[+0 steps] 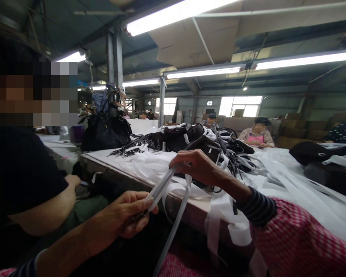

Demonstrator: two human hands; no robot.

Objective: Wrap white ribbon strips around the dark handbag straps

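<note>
My left hand (pixel 127 215) is closed in a pinch on the lower end of a white strap (pixel 161 188), low and near my body. My right hand (pixel 197 165) is curled over the strap's upper end at the table's front edge, fingers closed around it. The strap runs taut between both hands, and a loose white strip (pixel 175 223) hangs down from my right hand. More white strips (pixel 150 163) lie heaped on the table just behind my hands.
Black bags and black straps (pixel 190 140) pile up mid-table, with a black handbag (pixel 105 130) at the far left. A person in black (pixel 23 173) sits close on my left. Other workers (pixel 258 134) sit beyond the white-covered table (pixel 305 181).
</note>
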